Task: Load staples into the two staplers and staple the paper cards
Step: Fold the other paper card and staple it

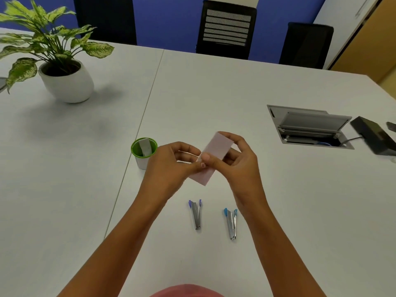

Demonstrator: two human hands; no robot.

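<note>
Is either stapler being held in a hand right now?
No, the purple-tipped stapler and the blue-tipped stapler both lie on the table while both hands hold a pink paper card.

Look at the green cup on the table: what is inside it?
A pale folded card stands upright inside the green cup, poking above the rim. The cup wall hides the card's lower end and anything else at the bottom.

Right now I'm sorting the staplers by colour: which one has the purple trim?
The purple-trimmed stapler is the left one, lying below the left hand. The other stapler, nearer the right forearm, has blue trim.
</note>
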